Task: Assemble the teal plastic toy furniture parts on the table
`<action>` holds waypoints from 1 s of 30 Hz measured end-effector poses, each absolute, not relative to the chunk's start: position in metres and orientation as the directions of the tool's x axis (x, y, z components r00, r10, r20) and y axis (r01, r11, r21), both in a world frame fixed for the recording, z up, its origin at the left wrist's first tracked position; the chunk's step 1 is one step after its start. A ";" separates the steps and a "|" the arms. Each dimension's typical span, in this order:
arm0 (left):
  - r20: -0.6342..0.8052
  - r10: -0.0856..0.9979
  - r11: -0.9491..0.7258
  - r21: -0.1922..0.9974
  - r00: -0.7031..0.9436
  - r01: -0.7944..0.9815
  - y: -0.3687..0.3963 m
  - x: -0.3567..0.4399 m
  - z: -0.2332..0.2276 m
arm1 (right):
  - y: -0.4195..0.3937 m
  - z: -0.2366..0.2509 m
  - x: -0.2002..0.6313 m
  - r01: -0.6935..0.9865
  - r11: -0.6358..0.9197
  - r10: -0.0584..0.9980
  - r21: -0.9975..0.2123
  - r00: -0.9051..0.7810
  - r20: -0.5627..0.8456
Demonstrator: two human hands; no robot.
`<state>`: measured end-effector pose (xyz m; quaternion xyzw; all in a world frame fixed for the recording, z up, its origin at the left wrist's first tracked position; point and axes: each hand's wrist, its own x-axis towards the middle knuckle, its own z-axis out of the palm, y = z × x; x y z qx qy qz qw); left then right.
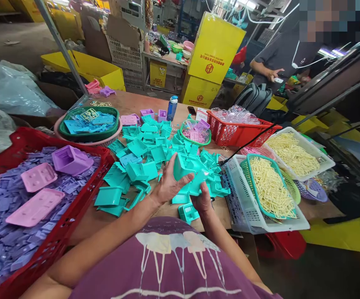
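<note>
Fingers of the left hand (pixel 168 185) and right hand (pixel 202 201) are on one teal box-like part (pixel 184 165), held up between them, tilted, above the table. Left thumb lies across the near face, the other left fingers standing up along its left side; right thumb presses the lower right corner, rest of the right fingers mostly hidden, can't tell their exact spread. Loose teal pile (pixel 150 151) sits beyond and left of the fingertips; small teal piece (pixel 188 211) lies just on the body side of the grip, near the right hand. Red crate (pixel 83 195) of purple parts is well left of the fingers, white basket (pixel 245 222) with pale yellow pieces (pixel 271 189) off to the right. Handling, my read: moulded plastic, light, stiff, thin-walled. Glossy face probably slips a bit under dry skin, so pinch opposite outer walls near the corners, thumbs on the flat. Won't sag; thin rims could flex or crack if squeezed mid-span, so keep force low.
</note>
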<state>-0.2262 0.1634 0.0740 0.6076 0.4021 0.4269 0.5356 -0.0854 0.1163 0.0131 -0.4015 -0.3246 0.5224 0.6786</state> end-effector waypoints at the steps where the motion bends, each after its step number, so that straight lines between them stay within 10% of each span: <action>1: 0.069 0.946 -0.093 0.994 0.318 0.060 0.162 -0.225 0.076 | 0.116 0.010 -0.084 -0.466 0.131 0.967 -0.875 0.256 0.009; 30: -0.014 0.947 -0.060 0.973 0.320 0.222 0.161 -0.223 0.077 | 0.118 -0.009 -0.077 -0.397 0.133 0.973 -0.908 0.227 0.043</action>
